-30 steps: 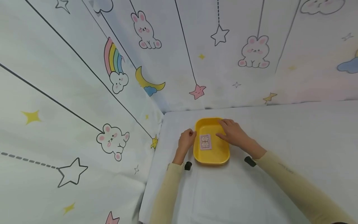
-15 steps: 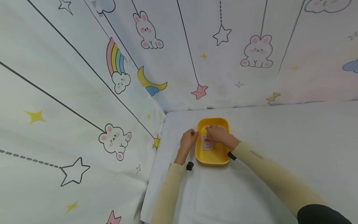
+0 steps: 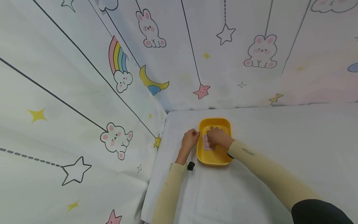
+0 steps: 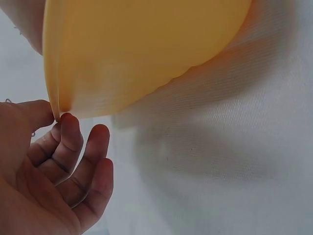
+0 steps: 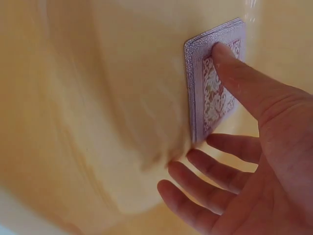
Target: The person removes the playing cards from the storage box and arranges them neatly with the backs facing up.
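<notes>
A purple-patterned deck of playing cards [image 5: 212, 100] lies back up in a yellow tray [image 3: 213, 161]. My right hand [image 3: 219, 138] is down inside the tray over the right part of the deck, hiding some of it in the head view. In the right wrist view, the right thumb reaches across the top of the deck, and the index fingertip [image 5: 211, 139] is right at its lower corner. The other fingers are spread apart. My left hand [image 3: 190, 140] pinches the tray's left rim [image 4: 54, 88] between thumb and index finger, its remaining fingers loosely bent.
The tray stands on a white-covered table [image 3: 279, 140], near its left and back edges. A fabric backdrop [image 3: 179, 62] printed with rabbits and stars rises behind and to the left. A black wrist camera [image 3: 191, 166] shows by the left sleeve.
The right hand has moved left from the tray's right rim to the inside, then down over the cards. The left hand keeps its place on the rim. The head view has shifted slightly.
</notes>
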A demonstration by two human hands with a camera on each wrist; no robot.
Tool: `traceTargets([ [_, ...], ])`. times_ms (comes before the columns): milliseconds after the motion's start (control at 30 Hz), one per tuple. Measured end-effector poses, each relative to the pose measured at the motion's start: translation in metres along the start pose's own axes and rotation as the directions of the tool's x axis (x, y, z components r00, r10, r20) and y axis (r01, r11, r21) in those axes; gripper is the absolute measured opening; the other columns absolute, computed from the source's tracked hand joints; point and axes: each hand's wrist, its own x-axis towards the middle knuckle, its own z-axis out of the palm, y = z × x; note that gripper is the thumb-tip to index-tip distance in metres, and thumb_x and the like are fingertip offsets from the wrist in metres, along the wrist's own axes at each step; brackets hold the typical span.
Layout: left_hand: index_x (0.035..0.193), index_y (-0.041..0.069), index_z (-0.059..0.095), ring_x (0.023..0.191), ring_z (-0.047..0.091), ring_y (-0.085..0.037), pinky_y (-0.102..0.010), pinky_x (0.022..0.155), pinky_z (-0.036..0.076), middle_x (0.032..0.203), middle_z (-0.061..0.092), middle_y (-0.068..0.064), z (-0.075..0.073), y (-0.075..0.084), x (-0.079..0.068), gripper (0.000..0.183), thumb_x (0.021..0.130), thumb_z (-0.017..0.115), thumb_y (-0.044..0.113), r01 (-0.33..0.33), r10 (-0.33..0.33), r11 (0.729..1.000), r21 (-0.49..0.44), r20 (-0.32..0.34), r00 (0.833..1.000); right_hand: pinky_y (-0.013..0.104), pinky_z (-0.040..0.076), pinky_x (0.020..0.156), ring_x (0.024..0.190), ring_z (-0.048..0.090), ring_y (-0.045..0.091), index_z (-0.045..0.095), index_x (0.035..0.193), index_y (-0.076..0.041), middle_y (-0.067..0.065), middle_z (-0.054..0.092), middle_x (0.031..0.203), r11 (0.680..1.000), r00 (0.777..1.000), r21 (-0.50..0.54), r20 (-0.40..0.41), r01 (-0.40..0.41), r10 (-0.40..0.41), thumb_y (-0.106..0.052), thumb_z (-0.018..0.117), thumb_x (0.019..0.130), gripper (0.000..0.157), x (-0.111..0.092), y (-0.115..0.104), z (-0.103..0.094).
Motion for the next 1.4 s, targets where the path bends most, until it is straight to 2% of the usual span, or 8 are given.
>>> traceTargets([
  [167,0.088,0.012,0.060,0.056,0.047,-0.010,-0.022,0.050,0.036,0.068,0.053,0.001,0.001,0.001,0.002,0.029,0.103,0.057,0.036,0.006,-0.006,1.000,0.004,0.003,1.000,0.046,0.052,0.087,0.097,0.053,0.032,0.054,0.133,0.002,0.021,0.053,0.121,1.000,1.000,-0.003,-0.019,-0.006,0.006,-0.035,0.083,0.082,0.069,0.003,0.002,0.002],
  [400,0.087,0.012,0.061,0.056,0.047,-0.011,-0.023,0.050,0.037,0.068,0.054,0.001,0.001,0.000,0.003,0.029,0.102,0.058,0.037,0.022,-0.022,1.000,0.009,0.004,1.000,0.048,0.051,0.095,0.108,0.055,0.036,0.036,0.146,0.003,0.025,0.054,0.130,0.999,0.999,0.032,-0.036,-0.027,0.028,-0.033,0.084,0.082,0.088,0.000,0.000,0.001],
  [567,0.086,0.012,0.061,0.056,0.048,-0.011,-0.023,0.050,0.037,0.068,0.055,0.001,0.003,-0.002,0.003,0.029,0.102,0.059,0.037,0.019,-0.019,1.000,-0.005,0.007,1.000,0.046,0.053,0.084,0.096,0.056,0.035,0.030,0.143,0.002,0.026,0.061,0.113,0.991,0.998,0.130,-0.043,-0.043,0.049,-0.017,0.072,0.092,0.068,-0.006,0.000,-0.004],
  [667,0.087,0.013,0.061,0.057,0.049,-0.011,-0.023,0.050,0.038,0.068,0.057,0.001,0.003,-0.004,0.004,0.029,0.102,0.059,0.037,0.016,-0.016,1.000,-0.004,0.004,1.000,0.048,0.054,0.091,0.103,0.062,0.037,0.027,0.149,0.004,0.028,0.062,0.119,0.979,0.998,0.202,-0.049,-0.020,0.030,-0.010,0.060,0.099,0.061,-0.009,0.006,-0.005],
  [800,0.087,0.013,0.061,0.057,0.049,-0.011,-0.023,0.051,0.038,0.069,0.057,0.001,0.002,-0.004,0.004,0.028,0.102,0.059,0.036,0.012,-0.012,1.000,-0.003,0.005,1.000,0.051,0.046,0.106,0.120,0.059,0.038,0.025,0.153,0.004,0.029,0.055,0.138,0.945,0.997,0.325,-0.077,0.031,-0.006,-0.009,0.052,0.104,0.058,-0.012,0.016,-0.004],
  [933,0.087,0.012,0.061,0.057,0.050,-0.011,-0.023,0.050,0.038,0.068,0.057,0.001,0.002,-0.002,0.004,0.027,0.102,0.059,0.035,0.008,-0.008,1.000,-0.007,0.012,1.000,0.041,0.054,0.088,0.097,0.062,0.030,0.040,0.139,0.001,0.022,0.063,0.120,0.899,0.989,0.428,-0.140,0.095,-0.039,-0.008,0.052,0.103,0.039,-0.014,0.027,0.001],
  [1067,0.087,0.012,0.061,0.056,0.049,-0.011,-0.023,0.050,0.037,0.068,0.056,0.001,0.002,0.000,0.004,0.026,0.102,0.060,0.034,0.006,-0.006,1.000,-0.008,0.012,1.000,0.029,0.048,0.069,0.079,0.056,0.021,0.050,0.124,-0.003,0.012,0.064,0.099,0.855,0.976,0.496,-0.212,0.151,-0.050,-0.003,0.056,0.099,0.026,-0.017,0.035,0.006],
  [1400,0.087,0.013,0.061,0.056,0.050,-0.010,-0.023,0.050,0.038,0.069,0.057,0.001,0.001,-0.001,0.004,0.027,0.102,0.059,0.036,0.013,-0.013,1.000,0.005,0.020,1.000,0.029,0.054,0.071,0.079,0.059,0.019,0.055,0.130,-0.005,0.012,0.065,0.102,0.789,0.971,0.600,-0.238,0.136,0.013,-0.006,0.058,0.099,0.030,-0.023,0.043,0.012],
])
